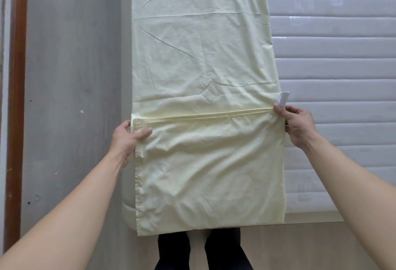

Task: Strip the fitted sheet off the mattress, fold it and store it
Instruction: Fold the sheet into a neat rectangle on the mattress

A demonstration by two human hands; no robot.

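- Sheet (pixel 205 59), pale yellow, lies as a long narrow strip along the left side of the mattress (pixel 334 59), running away from the person.
- Near end is folded back over itself; the folded flap covers the strip up to a hem line running across approx. at hand level.
- Flap's lower edge hangs just over the mattress's near end, above the person's dark trouser legs (pixel 201 250).
- Left hand (pixel 126 139): grip pinches the flap's left corner, thumb on top of the cloth, fingers beneath.
- Right hand (pixel 297 124): grip curls round the flap's right corner at the hem, fingers bent over the edge.
- Small white tag (pixel 283 97) sticks up from the sheet's right edge, touching the right hand's fingertips.
- Mattress to the right is bare: white, quilted in cross bands, under shiny plastic wrap.
- Grey floor (pixel 70 76) to the left; brown wooden trim (pixel 16 98) along the far left edge.
- Both forearms bare, reaching in from the bottom corners.
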